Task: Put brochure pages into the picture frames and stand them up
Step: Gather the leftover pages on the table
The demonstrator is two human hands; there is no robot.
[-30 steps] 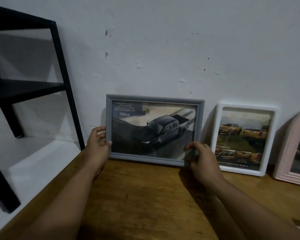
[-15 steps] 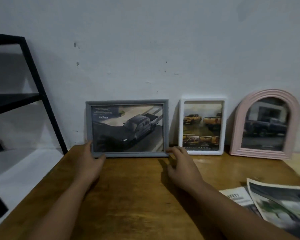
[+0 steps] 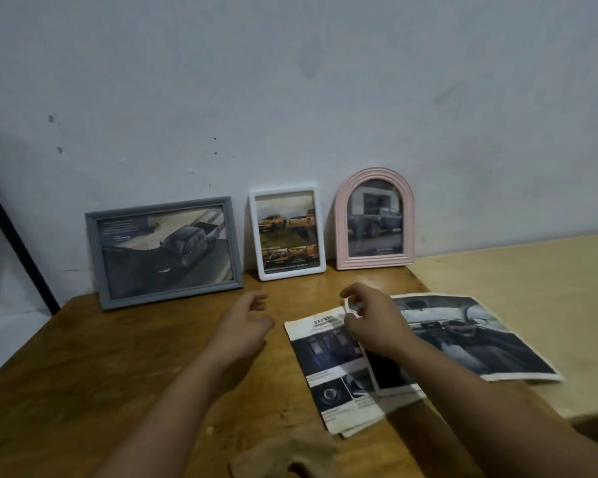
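Three filled frames lean upright against the wall at the back of the wooden table (image 3: 118, 367): a grey frame (image 3: 99, 257) with a dark pickup picture, a white frame (image 3: 320, 232) with orange trucks, and a pink arched frame (image 3: 340, 215). My left hand (image 3: 246, 326) hovers over the table in front of the grey and white frames, fingers apart and holding nothing. My right hand (image 3: 373, 322) pinches the top corner of a brochure page (image 3: 370, 370), lifting its edge off the "Safety" page (image 3: 325, 360). A large car-interior page (image 3: 470, 336) lies flat to the right.
A black metal shelf leg (image 3: 14, 236) stands left of the table. A lighter wooden surface (image 3: 532, 288) adjoins on the right. A brown cloth (image 3: 290, 453) lies at the near edge, between my forearms.
Both hands have let go of the grey frame, which now stands alone. The view has swung right and down. My right hand has moved to the brochure pages and pinched one.
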